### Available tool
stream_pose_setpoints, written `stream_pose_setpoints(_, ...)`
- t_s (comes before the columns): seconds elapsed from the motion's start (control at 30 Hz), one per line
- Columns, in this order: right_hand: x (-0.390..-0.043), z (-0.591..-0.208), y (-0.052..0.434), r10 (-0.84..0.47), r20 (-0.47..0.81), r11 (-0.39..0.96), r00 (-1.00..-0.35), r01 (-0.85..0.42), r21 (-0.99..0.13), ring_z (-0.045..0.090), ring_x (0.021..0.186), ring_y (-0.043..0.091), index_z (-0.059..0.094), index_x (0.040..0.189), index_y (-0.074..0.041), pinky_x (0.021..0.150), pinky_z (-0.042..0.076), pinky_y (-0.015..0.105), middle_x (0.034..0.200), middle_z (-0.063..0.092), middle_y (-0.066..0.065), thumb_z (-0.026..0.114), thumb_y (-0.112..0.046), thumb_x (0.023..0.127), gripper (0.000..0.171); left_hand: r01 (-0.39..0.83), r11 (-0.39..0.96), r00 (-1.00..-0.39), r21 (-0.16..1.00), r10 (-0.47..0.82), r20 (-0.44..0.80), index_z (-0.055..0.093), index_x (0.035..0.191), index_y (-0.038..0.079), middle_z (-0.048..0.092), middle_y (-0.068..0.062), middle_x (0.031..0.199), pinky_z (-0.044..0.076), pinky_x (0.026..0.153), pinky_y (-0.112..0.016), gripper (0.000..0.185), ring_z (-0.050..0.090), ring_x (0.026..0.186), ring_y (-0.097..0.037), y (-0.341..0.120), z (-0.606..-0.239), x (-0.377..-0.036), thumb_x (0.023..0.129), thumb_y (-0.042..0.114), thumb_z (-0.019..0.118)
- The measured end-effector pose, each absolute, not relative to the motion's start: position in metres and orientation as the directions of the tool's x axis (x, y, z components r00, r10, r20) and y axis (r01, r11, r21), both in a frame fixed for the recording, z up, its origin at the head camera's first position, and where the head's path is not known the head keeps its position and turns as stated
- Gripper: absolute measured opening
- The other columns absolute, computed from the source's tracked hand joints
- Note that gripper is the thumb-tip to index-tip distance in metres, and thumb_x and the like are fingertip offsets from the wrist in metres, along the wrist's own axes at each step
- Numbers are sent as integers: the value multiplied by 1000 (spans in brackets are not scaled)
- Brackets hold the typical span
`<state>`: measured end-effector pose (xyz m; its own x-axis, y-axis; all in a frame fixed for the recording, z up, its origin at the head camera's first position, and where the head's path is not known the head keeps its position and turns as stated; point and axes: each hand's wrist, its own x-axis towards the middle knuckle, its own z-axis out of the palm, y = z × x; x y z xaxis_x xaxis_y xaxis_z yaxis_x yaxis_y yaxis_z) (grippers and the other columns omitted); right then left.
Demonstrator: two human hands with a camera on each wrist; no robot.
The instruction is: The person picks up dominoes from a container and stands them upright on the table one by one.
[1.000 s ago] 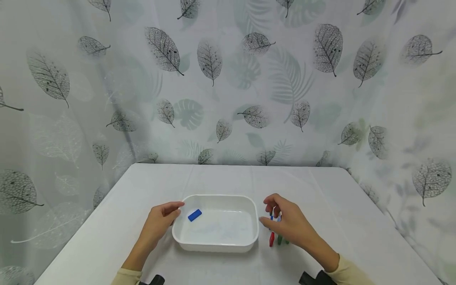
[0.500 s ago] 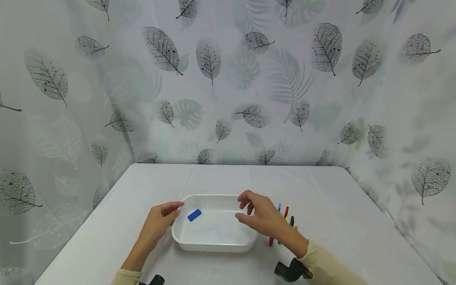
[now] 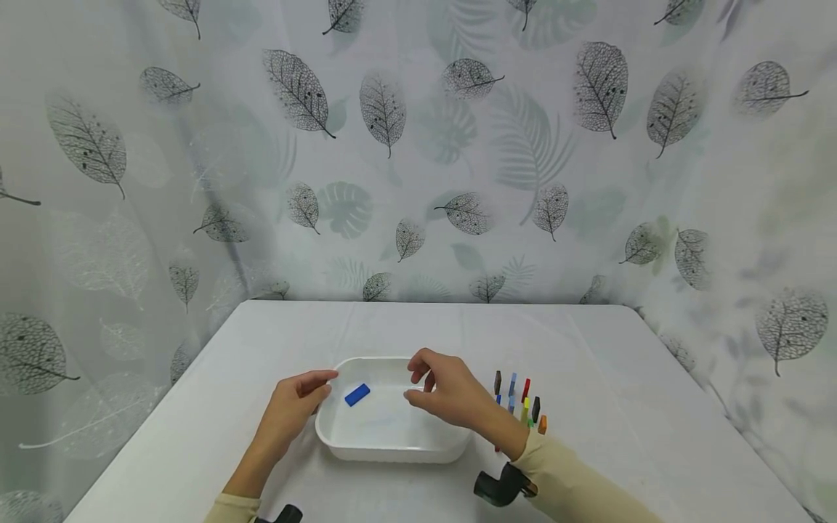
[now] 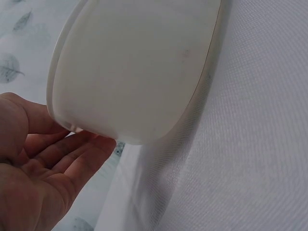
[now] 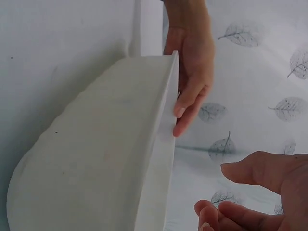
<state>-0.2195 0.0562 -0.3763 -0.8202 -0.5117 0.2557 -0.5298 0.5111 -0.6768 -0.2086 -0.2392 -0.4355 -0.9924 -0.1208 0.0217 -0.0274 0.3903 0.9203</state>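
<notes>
Leaf-printed curtains hang behind the white tabletop [image 3: 588, 349], where a white dish [image 3: 392, 452] sits in front of us. Our left hand [image 3: 296, 404] rests with straight fingers against the dish's left wall, its grip released. Our right hand [image 3: 447, 396] hovers over the dish, fingers loosely curled, grasping nothing we can see. A blue block [image 3: 357, 394] lies inside the dish near its left wall; colored blocks [image 3: 519, 399] stand just right of the dish.

Pale curtain [image 3: 418, 145] with grey and faint green leaf prints filling the whole upper frame before me, folding round at left and right edges, white cloth-covered table [image 3: 418, 327] in the lower centre, soft even light, gentle shadows
</notes>
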Motion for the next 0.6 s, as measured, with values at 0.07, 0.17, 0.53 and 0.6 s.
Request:
stream_pose_setpoints(0.07, -220, -377, 53, -515, 250, 513, -820, -529, -676, 61, 83, 14, 66, 116, -6, 68, 53, 27, 97, 67, -2, 80, -12, 90, 30, -28, 392, -992, 920, -121, 21, 73, 130, 7, 68, -13, 130, 58, 87, -29, 29, 63, 113, -26, -239, -436, -209, 102, 11, 65)
stream_pose_setpoints(0.17, -221, -378, 48, -523, 251, 513, -815, -536, -671, 63, 83, 11, 67, 118, -5, 69, 54, 26, 98, 69, -3, 81, -11, 90, 32, -29, 391, -993, 920, -120, 20, 72, 130, 7, 68, -13, 131, 58, 88, -29, 29, 63, 114, -26, -239, -436, -209, 102, 10, 65)
stream_pose_setpoints(0.53, -227, -381, 22, -548, 219, 502, -807, -527, -685, 66, 85, 10, 69, 116, -6, 72, 55, 25, 99, 70, -3, 81, -10, 89, 30, -32, 379, -992, 925, -123, 16, 72, 130, 6, 67, -15, 132, 58, 89, -31, 29, 63, 116, -28, -239, -435, -209, 102, 10, 65)
stream_pose_setpoints(0.6, -228, -382, 18, -550, 206, 504, -809, -519, -690, 66, 84, 10, 69, 116, -6, 71, 54, 25, 99, 70, -2, 81, -9, 89, 30, -34, 377, -992, 925, -122, 13, 72, 130, 6, 67, -15, 132, 58, 90, -31, 29, 63, 116, -28, -239, -435, -209, 102, 10, 65)
